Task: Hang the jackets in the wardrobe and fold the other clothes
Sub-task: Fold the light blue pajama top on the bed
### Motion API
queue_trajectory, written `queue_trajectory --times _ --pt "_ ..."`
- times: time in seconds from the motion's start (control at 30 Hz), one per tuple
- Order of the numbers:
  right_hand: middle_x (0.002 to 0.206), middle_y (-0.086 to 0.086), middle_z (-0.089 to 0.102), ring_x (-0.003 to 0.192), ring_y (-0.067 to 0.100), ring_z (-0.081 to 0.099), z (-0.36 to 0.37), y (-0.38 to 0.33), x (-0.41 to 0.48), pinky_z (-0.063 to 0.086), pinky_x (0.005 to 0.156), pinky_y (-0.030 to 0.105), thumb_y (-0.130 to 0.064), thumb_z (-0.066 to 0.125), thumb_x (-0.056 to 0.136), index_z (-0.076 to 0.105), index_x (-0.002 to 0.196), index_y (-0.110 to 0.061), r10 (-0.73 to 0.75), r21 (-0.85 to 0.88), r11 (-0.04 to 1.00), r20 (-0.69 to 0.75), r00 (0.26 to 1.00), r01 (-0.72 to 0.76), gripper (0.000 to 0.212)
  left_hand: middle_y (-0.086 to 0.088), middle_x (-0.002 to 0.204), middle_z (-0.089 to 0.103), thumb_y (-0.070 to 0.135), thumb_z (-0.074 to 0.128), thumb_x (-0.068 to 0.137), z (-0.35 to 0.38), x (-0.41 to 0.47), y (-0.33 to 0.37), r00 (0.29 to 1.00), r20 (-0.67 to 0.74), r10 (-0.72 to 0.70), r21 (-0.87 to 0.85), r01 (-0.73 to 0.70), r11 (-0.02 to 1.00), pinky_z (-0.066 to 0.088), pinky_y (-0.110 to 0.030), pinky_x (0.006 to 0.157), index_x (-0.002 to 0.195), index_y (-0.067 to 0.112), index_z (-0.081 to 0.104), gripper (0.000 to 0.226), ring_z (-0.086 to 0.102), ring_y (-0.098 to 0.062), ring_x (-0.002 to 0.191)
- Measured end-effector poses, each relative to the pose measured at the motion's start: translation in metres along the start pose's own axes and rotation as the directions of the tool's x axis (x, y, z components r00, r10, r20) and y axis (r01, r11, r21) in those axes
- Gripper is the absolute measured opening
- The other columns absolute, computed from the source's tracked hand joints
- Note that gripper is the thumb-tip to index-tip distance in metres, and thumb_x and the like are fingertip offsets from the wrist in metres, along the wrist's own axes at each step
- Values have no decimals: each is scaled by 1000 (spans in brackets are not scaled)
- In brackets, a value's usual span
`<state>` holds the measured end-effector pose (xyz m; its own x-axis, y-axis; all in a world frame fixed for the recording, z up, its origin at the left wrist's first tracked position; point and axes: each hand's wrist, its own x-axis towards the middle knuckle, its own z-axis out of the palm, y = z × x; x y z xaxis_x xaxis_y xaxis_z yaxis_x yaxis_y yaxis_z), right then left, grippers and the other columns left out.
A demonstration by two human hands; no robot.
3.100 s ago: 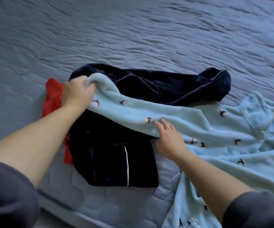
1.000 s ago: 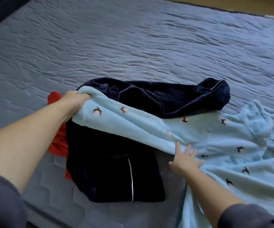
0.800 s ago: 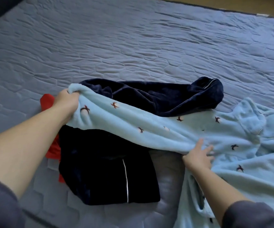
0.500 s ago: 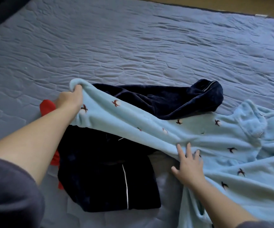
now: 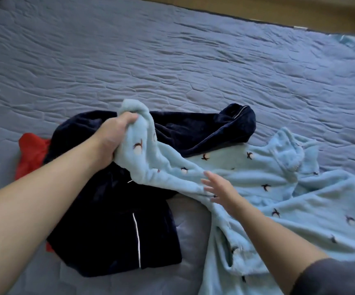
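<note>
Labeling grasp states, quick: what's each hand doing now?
Left hand: grips the light blue garment.
Right hand: open, fingers straight, over that garment.

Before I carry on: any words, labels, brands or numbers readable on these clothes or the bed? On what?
No text can be read anywhere.
On the blue fleece: only small bird-like marks, no letters.
On the navy garment: white piping, no label showing.
On the red cloth: nothing.
On the bedcover: a pale tag at the far edge, too small to read.

A quilted blue-grey mattress cover (rumpled into ridges) ends at a wooden floor.
</note>
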<state>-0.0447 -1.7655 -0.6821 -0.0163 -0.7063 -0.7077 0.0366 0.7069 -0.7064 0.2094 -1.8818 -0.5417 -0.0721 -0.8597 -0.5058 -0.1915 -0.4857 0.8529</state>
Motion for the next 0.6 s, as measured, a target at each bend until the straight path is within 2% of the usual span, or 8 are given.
queue_trajectory --times 0.1,0.17,0.23,0.3,0.37,0.47,0.53,0.6 --pt "125 4 64 109 26 64 -7 -20 -30 51 89 48 -62 42 91 51 130 -26 32 395 914 161 986 -95 55 -9 82 67 24 48 86 77 -46 4 977 209 42 -23 -38 999 49 -31 75 87 9 63 21 64 -21 83" --pt "115 14 65 97 31 68 -25 -32 -49 56 77 47 -65 36 93 55 128 -13 1 497 856 280 960 -145 66 -13 81 64 27 48 74 130 -79 3 917 399 -31 -10 38 999 52 -33 71 91 5 64 32 62 -22 76" --pt "99 19 69 88 31 69 -56 -42 -75 56 72 38 -64 28 94 67 110 -2 -51 535 820 421 905 -203 75 -8 88 64 32 46 71 179 -106 -6 853 518 -62 101 11 995 54 -30 77 94 9 65 38 63 -12 77" --pt "90 12 73 84 23 71 -97 -45 -104 56 72 31 -59 41 91 75 97 -9 -45 467 861 464 885 -201 62 4 89 61 33 43 71 223 -131 -17 808 589 -13 188 -122 975 49 -19 74 91 22 62 29 59 1 75" --pt "92 7 72 80 16 70 -148 -37 -124 55 70 25 -28 53 93 71 106 -12 -25 296 949 422 906 -112 27 4 97 60 30 40 71 266 -157 -29 724 690 -4 213 -197 957 45 -23 81 102 19 60 39 54 -3 86" --pt "90 3 67 67 3 66 -224 -5 -152 52 62 16 13 40 87 59 115 -8 46 6 999 138 989 -47 40 9 94 57 31 47 78 330 -194 -56 559 827 -62 230 -235 944 42 -19 77 107 18 57 33 50 0 81" --pt "85 3 71 65 6 67 -269 33 -171 51 56 16 10 41 85 68 102 -15 82 -68 994 18 996 -81 40 10 98 58 27 53 88 368 -210 -85 441 875 -202 301 -165 939 44 -15 65 114 22 55 27 55 1 73" --pt "86 4 71 66 11 67 -297 78 -189 52 54 21 -2 48 84 69 96 -20 213 -139 967 1 977 -211 30 7 102 60 23 52 91 394 -214 -122 461 822 -335 443 -146 885 44 -16 57 116 21 57 25 60 -6 71"
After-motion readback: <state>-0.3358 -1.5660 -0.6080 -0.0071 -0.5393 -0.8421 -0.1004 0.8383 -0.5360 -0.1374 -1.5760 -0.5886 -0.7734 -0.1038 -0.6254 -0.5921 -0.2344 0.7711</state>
